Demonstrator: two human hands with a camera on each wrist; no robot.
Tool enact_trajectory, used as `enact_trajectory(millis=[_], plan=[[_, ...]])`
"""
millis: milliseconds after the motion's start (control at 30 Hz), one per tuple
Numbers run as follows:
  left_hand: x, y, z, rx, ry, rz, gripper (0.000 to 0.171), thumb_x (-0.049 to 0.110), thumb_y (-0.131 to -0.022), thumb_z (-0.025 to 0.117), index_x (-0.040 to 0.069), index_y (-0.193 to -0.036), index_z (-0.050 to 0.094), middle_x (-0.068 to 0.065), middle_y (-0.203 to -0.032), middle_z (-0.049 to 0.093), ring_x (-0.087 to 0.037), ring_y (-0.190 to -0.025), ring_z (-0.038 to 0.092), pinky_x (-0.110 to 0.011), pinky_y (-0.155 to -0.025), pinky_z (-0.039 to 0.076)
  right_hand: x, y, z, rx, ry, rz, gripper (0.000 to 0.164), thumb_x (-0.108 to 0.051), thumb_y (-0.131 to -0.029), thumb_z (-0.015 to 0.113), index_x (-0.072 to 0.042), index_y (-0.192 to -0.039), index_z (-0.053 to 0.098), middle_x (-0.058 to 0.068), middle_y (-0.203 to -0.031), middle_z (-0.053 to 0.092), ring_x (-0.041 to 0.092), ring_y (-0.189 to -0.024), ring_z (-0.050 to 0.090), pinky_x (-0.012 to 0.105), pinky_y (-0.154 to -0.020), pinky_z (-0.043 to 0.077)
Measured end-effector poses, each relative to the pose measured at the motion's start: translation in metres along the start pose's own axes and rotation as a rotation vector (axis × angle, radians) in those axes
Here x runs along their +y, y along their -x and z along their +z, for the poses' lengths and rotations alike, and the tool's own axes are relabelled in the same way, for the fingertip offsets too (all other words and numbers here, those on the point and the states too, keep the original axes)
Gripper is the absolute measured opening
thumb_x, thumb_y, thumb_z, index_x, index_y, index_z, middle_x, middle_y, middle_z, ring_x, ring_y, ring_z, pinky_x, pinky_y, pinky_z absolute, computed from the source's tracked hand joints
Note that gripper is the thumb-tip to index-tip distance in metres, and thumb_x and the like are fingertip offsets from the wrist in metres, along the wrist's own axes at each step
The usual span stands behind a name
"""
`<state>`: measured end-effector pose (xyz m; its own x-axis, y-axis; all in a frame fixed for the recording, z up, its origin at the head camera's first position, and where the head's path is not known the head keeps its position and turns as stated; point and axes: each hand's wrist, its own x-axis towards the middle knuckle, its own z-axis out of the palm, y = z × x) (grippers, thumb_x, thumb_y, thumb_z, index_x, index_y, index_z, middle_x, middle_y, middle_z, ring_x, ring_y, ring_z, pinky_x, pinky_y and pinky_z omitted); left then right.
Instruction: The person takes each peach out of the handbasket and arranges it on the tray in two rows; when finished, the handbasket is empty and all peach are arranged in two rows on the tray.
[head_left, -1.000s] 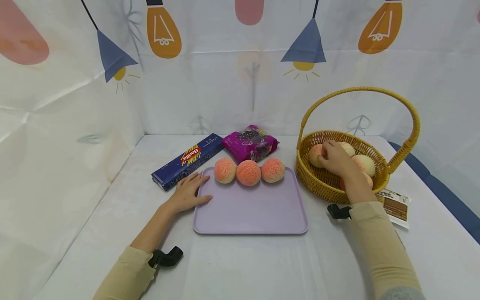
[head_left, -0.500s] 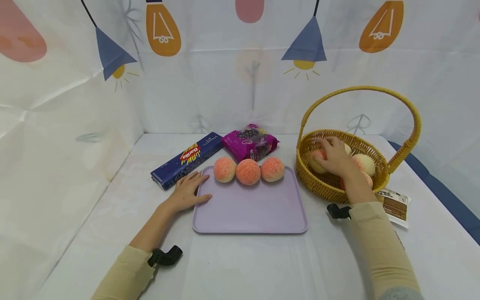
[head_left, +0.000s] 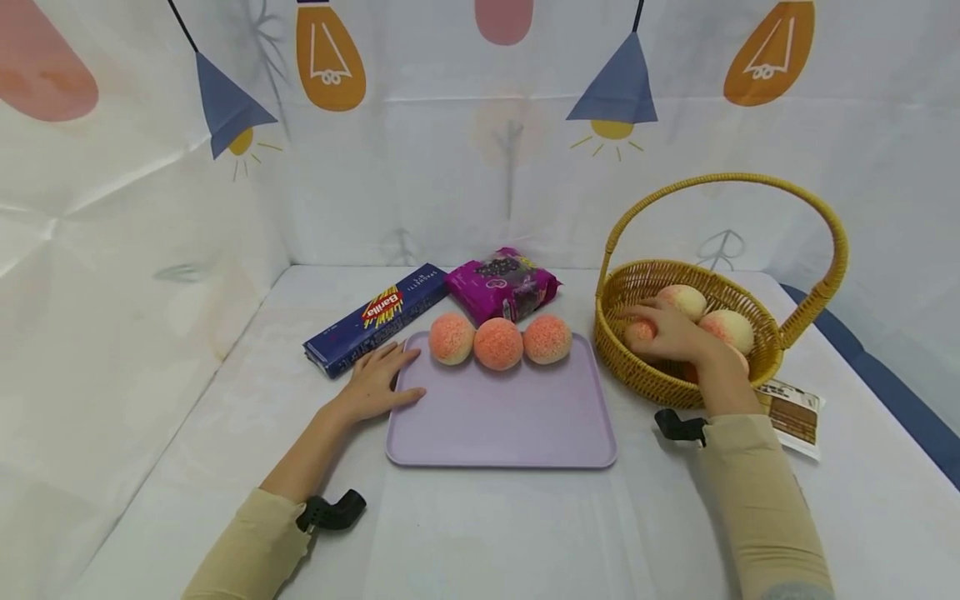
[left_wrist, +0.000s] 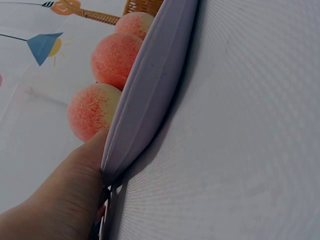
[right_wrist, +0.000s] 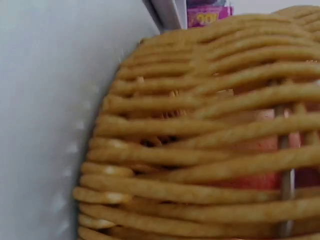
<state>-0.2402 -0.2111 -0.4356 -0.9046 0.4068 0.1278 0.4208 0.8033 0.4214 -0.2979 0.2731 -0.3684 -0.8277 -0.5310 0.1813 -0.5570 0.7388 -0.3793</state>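
Note:
My left hand rests with spread, straight fingers on the left edge of the lilac tray; its thumb lies over the rim. Three pink-and-cream peaches sit in a row along the tray's far edge. Inside the wicker basket, my right hand grips a peach, which is partly covered by the fingers. Other peaches lie in the basket around that hand. The right wrist view shows mostly basket weave, with the hand hidden; the left wrist view has the tray rim and thumb.
A blue Barilla spaghetti box lies left of the tray, behind my left hand. Behind the peaches is a purple packet. The basket's tall handle arches over it. A brown-and-white packet lies partly under the basket's right front.
My right hand has shifted its fingers over the near-left peach in the basket and lowered around it, uncovering the peach behind. The left hand, tray and its row of peaches stay put.

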Motion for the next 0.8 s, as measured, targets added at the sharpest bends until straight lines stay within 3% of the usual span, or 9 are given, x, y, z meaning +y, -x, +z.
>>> enact_trajectory(millis=[200, 400, 533, 633, 800], plan=[[-0.0011, 0.0004, -0.0002, -0.003, -0.001, -0.005, 0.076, 0.053, -0.08, 0.06, 0.011, -0.139, 0.039, -0.019, -0.144, 0.031, -0.036, -0.134, 0.019, -0.057, -0.103, 0.008, -0.0025, -0.0041, 0.003, 0.112, 0.044, -0.045, 0.033, -0.011, -0.082, 0.066, 0.002, -0.112, 0.06, 0.033, -0.117, 0.045, 0.044, -0.109, 0.04, 0.057, -0.085, 0.036], [-0.0001, 0.0009, 0.0, -0.009, 0.003, -0.006, 0.076, 0.053, -0.079, 0.06, 0.011, -0.139, 0.039, -0.019, -0.144, 0.031, -0.035, -0.134, 0.019, -0.057, -0.103, 0.008, -0.005, -0.0076, 0.0075, 0.158, 0.123, -0.215, 0.025, -0.006, -0.078, 0.07, 0.0, -0.102, 0.064, 0.03, -0.108, 0.052, 0.045, -0.096, 0.052, 0.055, -0.079, 0.042], [0.0005, 0.0005, -0.0003, -0.005, -0.001, -0.003, 0.076, 0.053, -0.079, 0.06, 0.011, -0.139, 0.04, -0.02, -0.144, 0.031, -0.036, -0.134, 0.019, -0.057, -0.103, 0.009, -0.0053, -0.0082, 0.0084, 0.141, 0.181, -0.323, 0.025, -0.001, -0.075, 0.07, -0.002, -0.099, 0.065, 0.03, -0.111, 0.053, 0.046, -0.098, 0.053, 0.059, -0.079, 0.04], [0.0008, 0.0005, 0.0, -0.007, 0.001, -0.002, 0.076, 0.053, -0.08, 0.06, 0.01, -0.139, 0.04, -0.02, -0.144, 0.031, -0.036, -0.134, 0.019, -0.057, -0.103, 0.009, -0.0052, -0.007, 0.0092, 0.115, 0.198, -0.337, 0.032, 0.002, -0.071, 0.072, -0.002, -0.101, 0.062, 0.032, -0.113, 0.05, 0.048, -0.098, 0.052, 0.061, -0.078, 0.037], [0.0014, 0.0008, -0.001, -0.009, 0.005, -0.004, 0.076, 0.053, -0.079, 0.06, 0.011, -0.139, 0.04, -0.019, -0.144, 0.032, -0.036, -0.134, 0.019, -0.058, -0.103, 0.008, -0.0056, -0.0059, 0.0098, 0.115, 0.183, -0.255, 0.037, 0.001, -0.07, 0.072, -0.003, -0.106, 0.061, 0.029, -0.112, 0.048, 0.046, -0.097, 0.051, 0.056, -0.077, 0.041]])
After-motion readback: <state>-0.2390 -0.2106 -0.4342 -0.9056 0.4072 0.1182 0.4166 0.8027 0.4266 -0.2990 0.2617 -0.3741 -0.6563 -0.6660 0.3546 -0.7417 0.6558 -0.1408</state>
